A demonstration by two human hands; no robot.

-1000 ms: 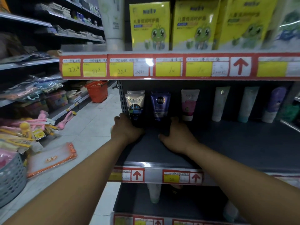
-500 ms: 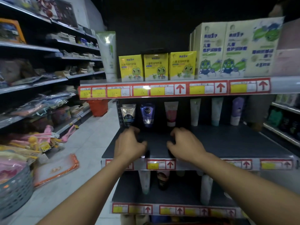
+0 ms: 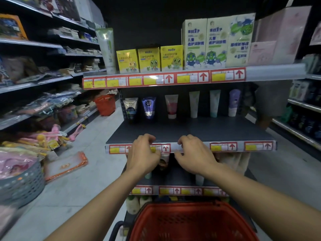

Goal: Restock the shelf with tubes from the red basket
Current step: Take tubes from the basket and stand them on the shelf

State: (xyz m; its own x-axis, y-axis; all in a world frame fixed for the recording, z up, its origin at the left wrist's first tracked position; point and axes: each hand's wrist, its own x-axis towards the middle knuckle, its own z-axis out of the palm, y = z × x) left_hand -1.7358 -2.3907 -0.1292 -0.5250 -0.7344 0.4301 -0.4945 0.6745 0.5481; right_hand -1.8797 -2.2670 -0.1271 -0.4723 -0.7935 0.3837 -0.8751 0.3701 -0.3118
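Six tubes (image 3: 171, 106) stand upright, caps down, in a single row along the back edge of the dark shelf (image 3: 191, 131): a beige-and-black one at the left end, then a blue, a white-and-pink, two pale green-white and a lilac one at the right. All six sit well beyond both hands, which hover at the shelf's front edge over its red-and-yellow price strip (image 3: 225, 146). The left hand (image 3: 142, 153) and the right hand (image 3: 192, 153) are side by side, palms down, fingers loosely curled and holding nothing. The red basket (image 3: 187, 221), one mesh-walled carrier, sits below the forearms at the frame's bottom edge; a second red basket (image 3: 105, 104) stands on the aisle floor further off.
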